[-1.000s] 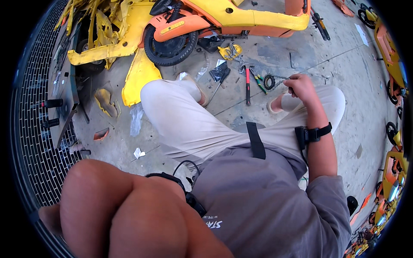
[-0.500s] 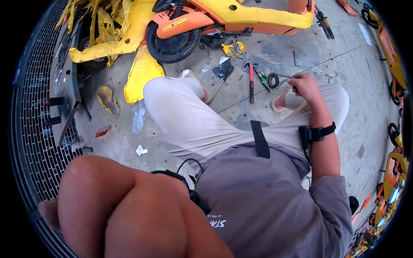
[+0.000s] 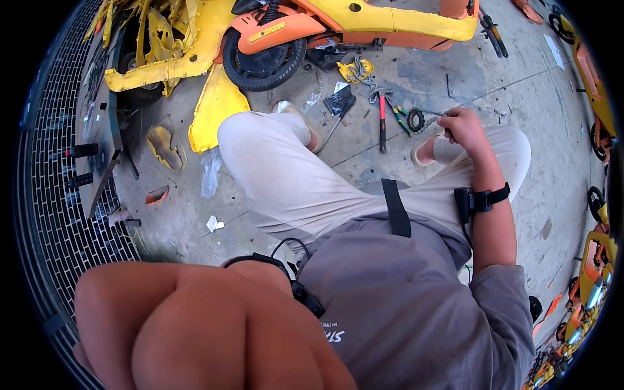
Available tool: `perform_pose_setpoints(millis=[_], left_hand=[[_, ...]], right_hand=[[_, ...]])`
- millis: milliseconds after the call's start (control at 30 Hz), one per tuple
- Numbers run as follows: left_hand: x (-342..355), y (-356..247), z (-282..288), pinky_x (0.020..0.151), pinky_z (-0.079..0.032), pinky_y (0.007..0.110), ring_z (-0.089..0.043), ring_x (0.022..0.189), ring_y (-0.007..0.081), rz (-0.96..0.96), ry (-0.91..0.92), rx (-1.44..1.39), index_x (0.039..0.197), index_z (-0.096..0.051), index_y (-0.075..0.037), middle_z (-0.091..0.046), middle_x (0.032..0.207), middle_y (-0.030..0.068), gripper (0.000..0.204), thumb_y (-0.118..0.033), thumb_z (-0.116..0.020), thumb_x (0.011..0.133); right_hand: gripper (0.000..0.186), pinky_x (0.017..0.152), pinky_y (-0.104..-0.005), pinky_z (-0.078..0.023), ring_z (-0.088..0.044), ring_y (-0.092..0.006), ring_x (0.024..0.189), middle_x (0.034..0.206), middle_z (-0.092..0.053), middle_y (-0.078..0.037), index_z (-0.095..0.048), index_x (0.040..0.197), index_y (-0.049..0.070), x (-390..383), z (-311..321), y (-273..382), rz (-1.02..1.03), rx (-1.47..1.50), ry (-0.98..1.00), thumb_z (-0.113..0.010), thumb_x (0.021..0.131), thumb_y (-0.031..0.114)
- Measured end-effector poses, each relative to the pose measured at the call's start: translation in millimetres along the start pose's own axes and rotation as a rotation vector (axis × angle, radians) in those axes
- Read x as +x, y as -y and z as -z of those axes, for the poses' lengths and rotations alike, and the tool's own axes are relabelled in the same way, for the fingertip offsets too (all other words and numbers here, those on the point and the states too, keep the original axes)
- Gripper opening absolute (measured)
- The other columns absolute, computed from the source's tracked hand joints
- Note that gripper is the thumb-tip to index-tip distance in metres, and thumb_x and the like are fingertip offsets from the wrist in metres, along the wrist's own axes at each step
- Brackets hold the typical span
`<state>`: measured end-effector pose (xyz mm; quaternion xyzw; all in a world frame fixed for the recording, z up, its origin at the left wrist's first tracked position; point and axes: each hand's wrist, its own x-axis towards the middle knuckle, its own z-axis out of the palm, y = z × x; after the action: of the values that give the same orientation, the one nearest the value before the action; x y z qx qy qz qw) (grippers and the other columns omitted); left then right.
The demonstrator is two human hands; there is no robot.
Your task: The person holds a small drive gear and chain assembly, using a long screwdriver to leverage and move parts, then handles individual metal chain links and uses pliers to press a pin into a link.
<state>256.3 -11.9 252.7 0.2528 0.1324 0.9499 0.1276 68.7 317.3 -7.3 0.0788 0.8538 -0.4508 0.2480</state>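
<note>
The concrete floor is spreading widest on the right, running as a broad strip between the person's right knee and a row of yellow-and-orange scooters lining the right rim. An orange-and-yellow scooter is stretching across the far side, its black wheel bordering the far left of the work area, while yellow panels are edging it farther left. The person's trousers are framing a wedge of floor that is opening toward the far side. The left hand is looming at the near left, close to the lens; whether it is gripping anything, I cannot tell. The right hand is hovering by the right knee, its curled fingers gripping a dark strand that is reaching leftward, well short of the scooter. A hammer is lying farther left, its handle end pointing near, with pliers just beside it. A black ring is resting between the pliers and the right hand, near the strand.
</note>
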Motion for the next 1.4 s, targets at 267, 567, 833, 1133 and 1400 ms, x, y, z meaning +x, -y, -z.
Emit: perform_pose_setpoints(millis=[267, 567, 833, 1133, 1400], left_hand=[[4.4, 1.4, 1.0, 0.076, -0.064, 0.058, -0.051, 0.073, 0.0206, 0.011, 0.001, -0.013, 0.088, -0.047, -0.008, -0.051, 0.086, 0.0055, 0.011, -0.001, -0.055, 0.093], [6.7, -0.3, -3.1, 0.076, -0.065, 0.057, -0.051, 0.072, 0.0201, 0.013, -0.002, -0.007, 0.086, -0.048, -0.007, -0.051, 0.085, 0.0052, 0.013, 0.003, -0.055, 0.091], [5.6, -1.7, -3.8, 0.076, -0.066, 0.057, -0.051, 0.071, 0.0197, 0.014, -0.006, 0.000, 0.084, -0.049, -0.006, -0.052, 0.083, 0.0050, 0.015, 0.006, -0.056, 0.090], [7.8, -4.7, -8.7, 0.076, -0.067, 0.056, -0.051, 0.069, 0.0190, 0.020, -0.013, 0.027, 0.082, -0.050, -0.005, -0.052, 0.082, 0.0046, 0.018, 0.010, -0.055, 0.088], [7.3, -3.8, -11.6, 0.076, -0.067, 0.055, -0.050, 0.065, 0.0182, -0.036, -0.014, 0.137, 0.077, -0.047, -0.006, -0.051, 0.079, 0.0041, 0.021, 0.013, -0.051, 0.086]], right_hand=[[0.022, 0.052, -0.0316, -0.047, -0.058, -0.0160, 0.053, 0.063, -0.062, -0.009, -0.065, 0.077, -0.006, -1.1, -1.2, 2.8, -0.004, -0.015, -0.009, -0.068, 0.084, 0.015], [0.022, 0.053, -0.0322, -0.047, -0.059, -0.0169, 0.053, 0.064, -0.062, -0.009, -0.064, 0.078, -0.007, -0.2, -2.1, 2.2, -0.002, 0.000, -0.009, -0.067, 0.084, 0.014], [0.025, 0.047, -0.0276, -0.043, -0.055, -0.0115, 0.051, 0.065, -0.061, -0.006, -0.068, 0.098, -0.009, 2.8, -1.8, -4.9, 0.003, -0.006, 0.008, -0.070, 0.089, 0.014], [0.022, 0.053, -0.0316, -0.047, -0.058, -0.0160, 0.054, 0.064, -0.062, -0.009, -0.065, 0.079, -0.006, 0.6, -2.9, -1.2, -0.002, -0.015, -0.008, -0.067, 0.084, 0.015], [0.023, 0.047, -0.0277, -0.044, -0.056, -0.0120, 0.050, 0.064, -0.062, -0.006, -0.068, 0.095, -0.008, 4.9, -1.7, -5.2, 0.003, -0.026, 0.016, -0.069, 0.089, 0.014]])
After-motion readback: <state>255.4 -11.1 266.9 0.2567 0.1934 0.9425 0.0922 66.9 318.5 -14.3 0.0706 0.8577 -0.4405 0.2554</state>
